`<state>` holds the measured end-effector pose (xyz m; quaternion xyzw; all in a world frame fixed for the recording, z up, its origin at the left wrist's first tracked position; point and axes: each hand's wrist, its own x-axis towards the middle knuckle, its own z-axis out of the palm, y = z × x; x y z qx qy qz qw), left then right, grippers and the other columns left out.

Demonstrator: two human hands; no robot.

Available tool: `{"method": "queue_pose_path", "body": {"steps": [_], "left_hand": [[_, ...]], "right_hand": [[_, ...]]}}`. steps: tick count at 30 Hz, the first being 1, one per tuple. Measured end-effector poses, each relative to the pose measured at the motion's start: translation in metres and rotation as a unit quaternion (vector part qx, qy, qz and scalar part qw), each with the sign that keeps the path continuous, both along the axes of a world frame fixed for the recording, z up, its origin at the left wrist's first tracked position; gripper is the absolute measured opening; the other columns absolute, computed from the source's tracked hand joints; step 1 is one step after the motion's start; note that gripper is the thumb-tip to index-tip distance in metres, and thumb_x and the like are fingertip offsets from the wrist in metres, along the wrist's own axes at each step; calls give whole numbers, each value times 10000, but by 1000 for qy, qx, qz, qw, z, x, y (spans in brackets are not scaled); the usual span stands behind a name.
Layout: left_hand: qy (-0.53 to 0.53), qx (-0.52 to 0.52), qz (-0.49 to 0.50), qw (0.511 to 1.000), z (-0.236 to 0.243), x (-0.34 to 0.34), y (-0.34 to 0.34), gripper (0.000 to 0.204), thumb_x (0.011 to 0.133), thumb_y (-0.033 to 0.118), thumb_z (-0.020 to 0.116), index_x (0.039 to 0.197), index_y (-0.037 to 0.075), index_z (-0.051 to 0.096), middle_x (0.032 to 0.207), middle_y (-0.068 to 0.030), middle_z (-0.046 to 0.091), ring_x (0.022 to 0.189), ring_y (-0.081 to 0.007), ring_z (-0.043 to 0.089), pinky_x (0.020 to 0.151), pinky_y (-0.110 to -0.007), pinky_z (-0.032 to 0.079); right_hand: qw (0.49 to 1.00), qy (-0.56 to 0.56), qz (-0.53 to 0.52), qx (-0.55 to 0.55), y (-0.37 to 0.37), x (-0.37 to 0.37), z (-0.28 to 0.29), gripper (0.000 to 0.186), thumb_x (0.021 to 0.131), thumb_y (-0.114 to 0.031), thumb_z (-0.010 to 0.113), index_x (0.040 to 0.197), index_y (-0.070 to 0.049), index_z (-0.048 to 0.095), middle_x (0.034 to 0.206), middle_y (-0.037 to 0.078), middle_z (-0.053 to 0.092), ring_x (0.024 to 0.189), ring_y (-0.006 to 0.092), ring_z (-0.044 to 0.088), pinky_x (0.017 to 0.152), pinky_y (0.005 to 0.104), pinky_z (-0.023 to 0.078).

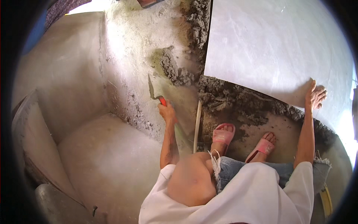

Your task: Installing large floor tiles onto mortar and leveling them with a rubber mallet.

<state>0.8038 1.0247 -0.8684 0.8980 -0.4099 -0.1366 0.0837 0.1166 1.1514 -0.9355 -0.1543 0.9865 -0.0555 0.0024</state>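
My left hand [167, 111] is closed round the red handle [162, 100] of a trowel. Its narrow metal blade [151, 86] points away from me, over a rough, mortar-smeared surface. Just beyond the blade lies a lump of wet grey mortar [169, 67]. On the right, my right hand [316, 96] rests near the front edge of a large pale grey tile [276, 44], its fingers apart and holding nothing. Dark, lumpy mortar [235, 97] runs along the tile's front and left edges.
My feet, in pink sandals [223, 135], stand on bare ground just short of the mortar. A thin pale pipe [197, 127] rises beside the left foot. Smooth grey panels [71, 63] stand at the left. Someone's foot [148, 3] shows at the top edge.
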Motion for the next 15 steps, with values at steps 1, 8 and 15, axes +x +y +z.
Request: {"method": "queue_pose_path", "body": {"steps": [1, 8, 15], "left_hand": [[15, 4, -8, 1000, 3, -4, -8, 449, 884, 338, 638, 1061, -58, 523, 936, -240, 628, 896, -373, 618, 808, -468, 466], [145, -129, 58, 979, -8, 16, -65, 457, 954, 388, 566, 940, -68, 552, 843, -175, 616, 773, -289, 602, 736, -405, 481], [-53, 28, 134, 989, 9, -6, 66, 702, 926, 578, 521, 1270, -33, 484, 1309, -234, 457, 1166, -351, 490, 967, -476, 406]], "right_hand": [[1000, 0, 4, -12, -4, 5, 5, 1017, 855, -818, 245, 1548, -83, 136, 1617, 158, 104, 1491, 312, 100, 1117, 601, 159], [999, -30, -12, -9, -6, 10, 13, 1016, 855, -823, 204, 1550, -86, 126, 1622, 152, 80, 1498, 290, 78, 1131, 591, 140], [999, -25, -20, -16, -13, 20, 23, 1038, 850, -827, 211, 1546, -62, 124, 1618, 168, 80, 1499, 297, 64, 1133, 602, 123]]}}
